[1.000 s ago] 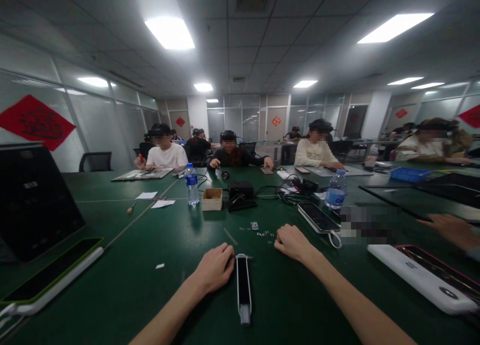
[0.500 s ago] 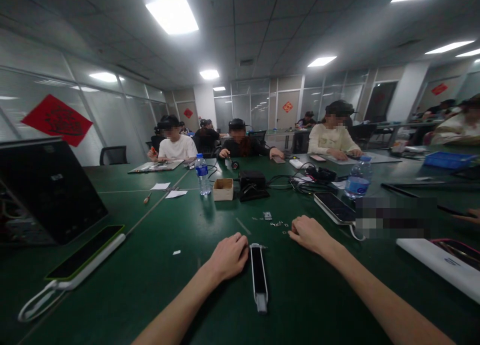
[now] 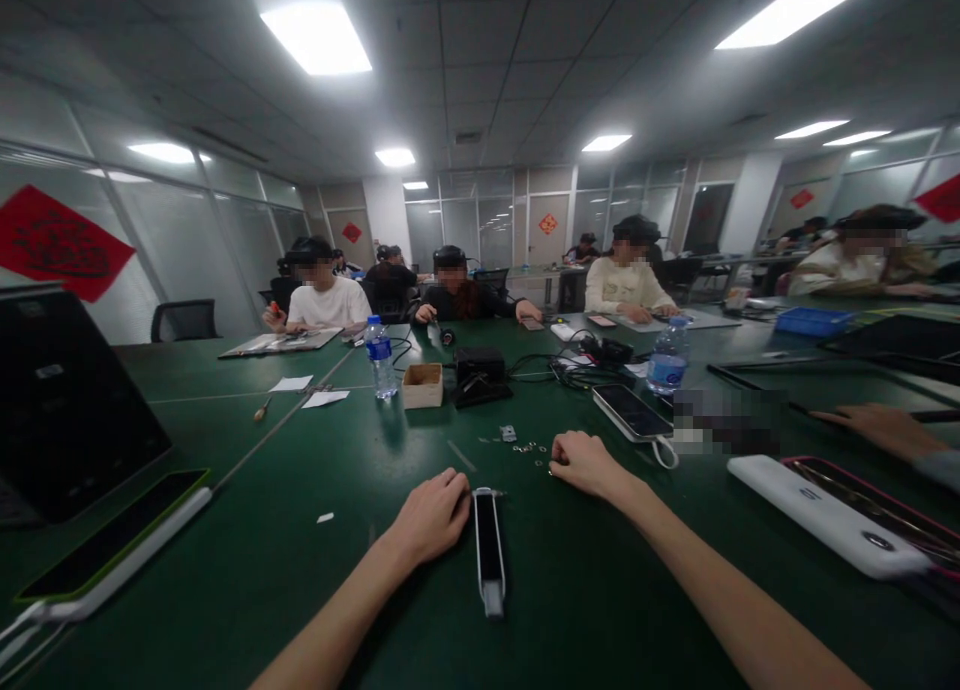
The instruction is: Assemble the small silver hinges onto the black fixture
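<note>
My left hand rests on the green table with its fingers curled down. Right beside its fingertips lies a slim black device with a white border and a grey near end. What those fingers hold, if anything, is hidden. My right hand is closed in a pinch low over the table, a tiny bright spot at its fingertips. Several small metal rings lie just left of it. Behind them sits a small silvery metal piece.
A cardboard box, a water bottle and a black boxy device stand beyond. To the right are a phone, a larger bottle and a co-worker's hand. A dark HP-marked panel stands left.
The view has turned to the right, so the table things sit further left in the picture. My right hand has moved slightly closer to the rings; my left hand stays beside the device.
</note>
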Tool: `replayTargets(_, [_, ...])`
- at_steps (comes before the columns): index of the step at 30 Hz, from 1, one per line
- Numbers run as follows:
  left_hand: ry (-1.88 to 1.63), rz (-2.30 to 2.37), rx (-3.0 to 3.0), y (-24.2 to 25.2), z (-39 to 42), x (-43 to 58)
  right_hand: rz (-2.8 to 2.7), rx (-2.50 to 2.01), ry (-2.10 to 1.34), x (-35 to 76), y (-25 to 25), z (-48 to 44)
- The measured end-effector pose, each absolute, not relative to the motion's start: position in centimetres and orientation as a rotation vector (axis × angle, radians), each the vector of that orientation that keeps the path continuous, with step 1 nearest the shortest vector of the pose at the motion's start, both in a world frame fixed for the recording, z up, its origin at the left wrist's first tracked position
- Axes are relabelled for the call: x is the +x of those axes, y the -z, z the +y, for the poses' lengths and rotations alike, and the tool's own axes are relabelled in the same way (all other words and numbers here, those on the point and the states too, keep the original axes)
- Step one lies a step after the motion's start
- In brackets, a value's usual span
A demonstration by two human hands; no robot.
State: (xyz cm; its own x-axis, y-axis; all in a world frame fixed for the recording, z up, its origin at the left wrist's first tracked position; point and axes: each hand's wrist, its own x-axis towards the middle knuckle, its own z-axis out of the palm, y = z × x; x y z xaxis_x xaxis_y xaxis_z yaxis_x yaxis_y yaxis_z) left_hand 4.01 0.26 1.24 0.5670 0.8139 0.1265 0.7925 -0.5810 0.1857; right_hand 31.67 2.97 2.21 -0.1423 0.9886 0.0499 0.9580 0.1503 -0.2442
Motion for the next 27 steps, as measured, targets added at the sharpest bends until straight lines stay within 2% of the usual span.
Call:
replayTargets(11, [-0.296, 1.376, 2.685, -1.5, 0.2, 4.0, -2.217, -1.964, -0.464, 31.9, -1.3, 4.1])
replayTargets(22, [-0.285, 1.376, 2.709, -1.2, 0.5, 4.1, -2.447, -1.759, -0.159, 32.7, -2.9, 2.6])
replayTargets(27, [-0.302, 1.368, 2.702, -1.0, 0.5, 4.0, -2.561, -1.644, -0.153, 33.0, -2.7, 2.7])
